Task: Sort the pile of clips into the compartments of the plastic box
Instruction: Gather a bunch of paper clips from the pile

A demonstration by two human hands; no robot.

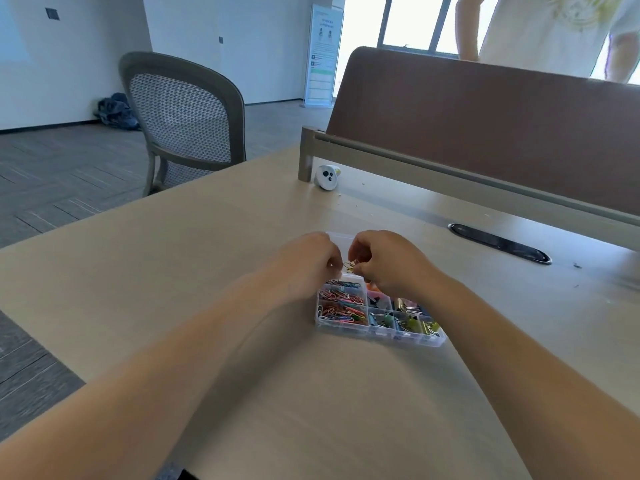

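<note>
- Now both hands hover over the far end of the box (408,341). The left hand (308,261) and the right hand (384,261) each have their fingers curled, pinching one small tangle of yellow clips (349,266) between them.
- The step looks like pulling linked clips apart. Best to twist them free low over the box, so a dropped one lands inside and not on the desk (207,271).
- Paper clips (343,304) fill the box's left compartments and binder clips (410,315) its right ones, so the yellow ones likely belong on the left.
- No loose pile shows beside the box; the hands may hide it, along with the far compartments.
- Beyond the box stand a divider (485,116) and a small white gadget (327,177) at its foot, with a cable slot (498,242) to the right, a chair (187,123) far left, and a person (540,29) behind the divider. All are well apart from the box and nothing blocks it.
</note>
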